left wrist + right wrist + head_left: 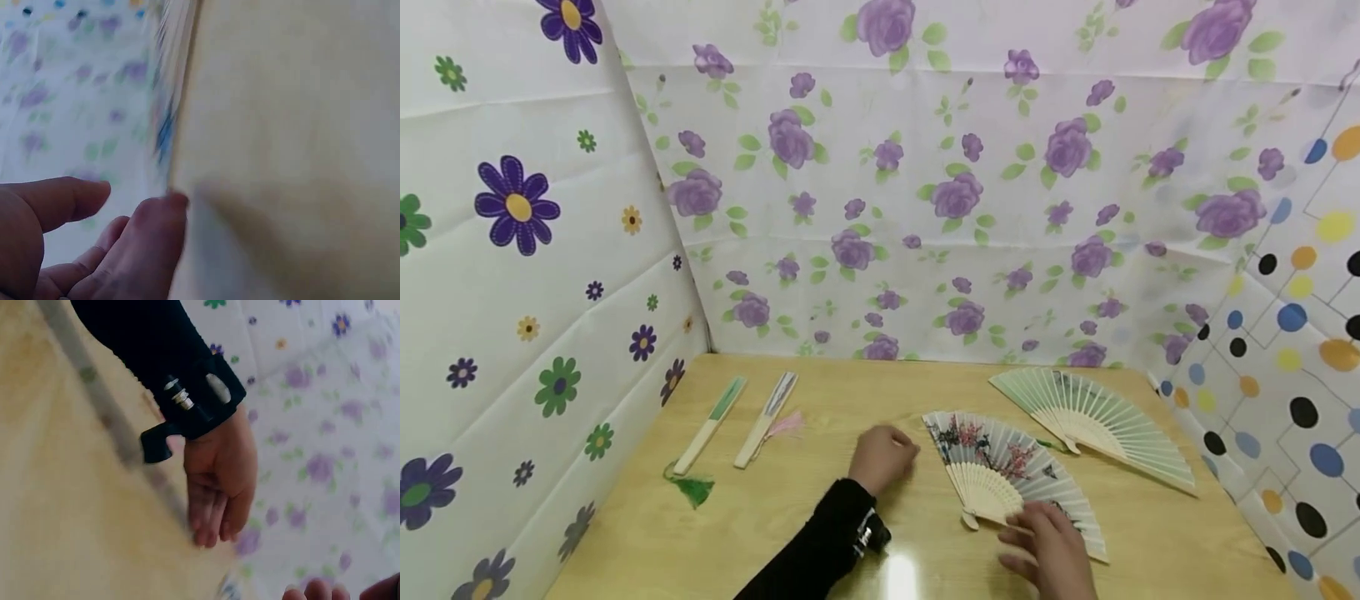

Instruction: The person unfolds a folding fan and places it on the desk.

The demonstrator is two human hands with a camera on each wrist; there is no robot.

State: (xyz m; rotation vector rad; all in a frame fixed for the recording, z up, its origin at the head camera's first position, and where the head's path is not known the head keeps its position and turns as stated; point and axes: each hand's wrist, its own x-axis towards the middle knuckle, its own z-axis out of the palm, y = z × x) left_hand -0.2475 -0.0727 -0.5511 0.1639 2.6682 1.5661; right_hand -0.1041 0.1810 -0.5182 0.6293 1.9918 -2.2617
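An open folding fan point(1011, 454) with pink blossoms and dark branches lies spread on the wooden table point(820, 533). My left hand point(883, 460) is just left of its upper edge, with fingers relaxed and nothing in them. In the left wrist view the left thumb and fingers point(147, 244) stand apart, and the fan's edge point(172, 94) lies beyond them. Over the lower right edge of the blossom fan hovers my right hand point(1048, 546), its fingers loosely bent; whether they touch the fan I cannot tell. Only fingertips point(317, 590) of it show in the right wrist view.
A pale green open fan point(1097, 429) lies behind and right of the blossom fan. Two folded fans lie at the left: one with a green tassel point(711, 425), one with a pink tassel point(767, 419). Patterned cloth walls point(880, 208) enclose the table's back and sides.
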